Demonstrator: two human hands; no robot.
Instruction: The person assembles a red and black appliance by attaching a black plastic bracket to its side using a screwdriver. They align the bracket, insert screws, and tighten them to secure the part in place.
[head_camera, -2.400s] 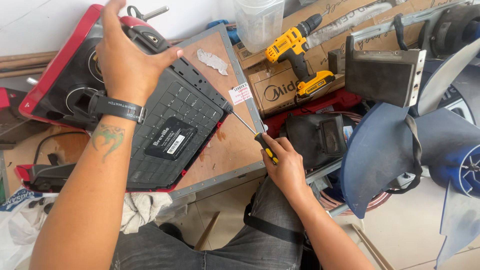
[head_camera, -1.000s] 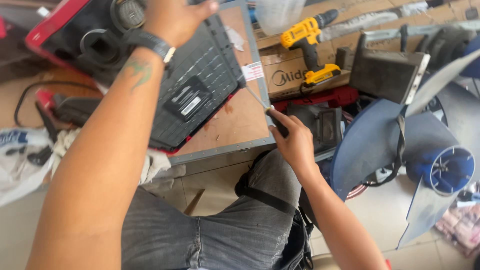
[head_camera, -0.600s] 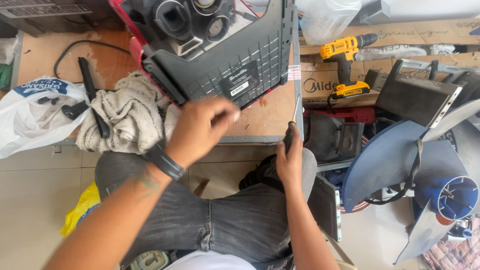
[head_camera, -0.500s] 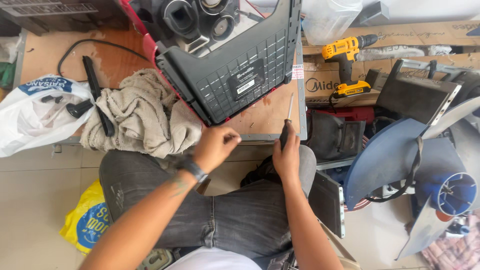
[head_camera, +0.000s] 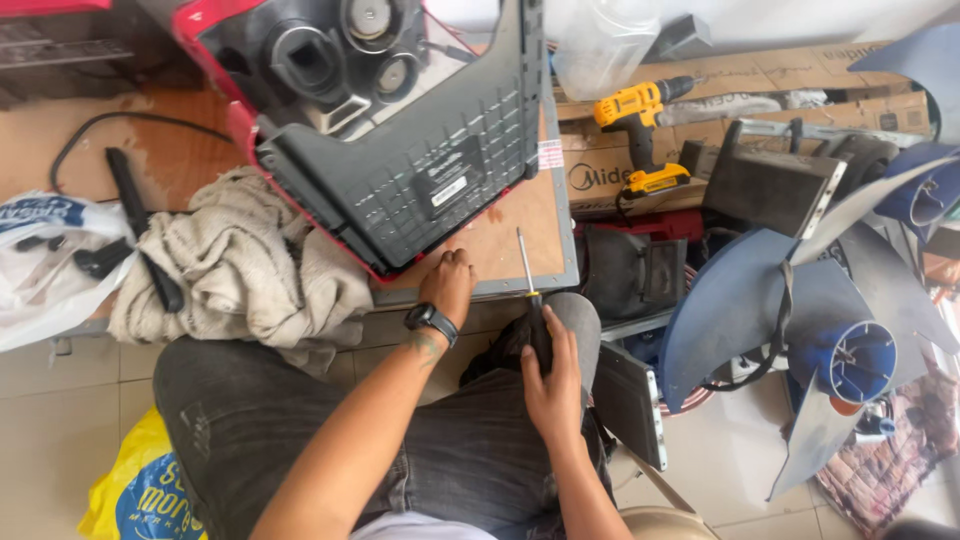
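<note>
Screwdriver slim steel shaft, right hand gripping

We see our left hand resting on the wooden surface edge, at six o'clock of the red-and-black plastic appliance; our right hand grips a black-handled screwdriver, shaft toward twelve o'clock.

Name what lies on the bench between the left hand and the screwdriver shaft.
Head view: only bare wooden benchtop separates the left hand from the screwdriver, held in the right hand.
</note>
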